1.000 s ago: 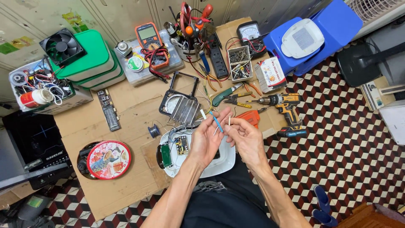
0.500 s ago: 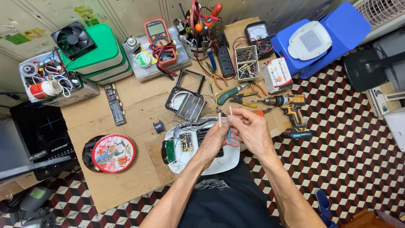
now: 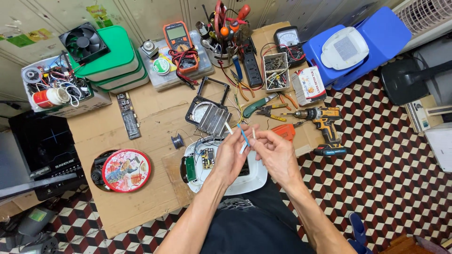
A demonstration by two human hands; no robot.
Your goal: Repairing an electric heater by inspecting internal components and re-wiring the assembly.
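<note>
Wires (image 3: 243, 136) pinched between hands | left hand (image 3: 231, 157) | right hand (image 3: 275, 155)

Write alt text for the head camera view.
A person's left hand and right hand pinch thin blue and white wires above an opened white round appliance with a circuit board, on a cardboard-covered work surface crowded with an orange multimeter, a cordless drill and pliers.

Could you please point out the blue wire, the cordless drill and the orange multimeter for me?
Blue wire (image 3: 244, 136): head view, on its middle, between both hands.
Cordless drill (image 3: 325, 118): head view, on its body above the handle.
Orange multimeter (image 3: 179, 40): head view, on its face below the screen.
</note>
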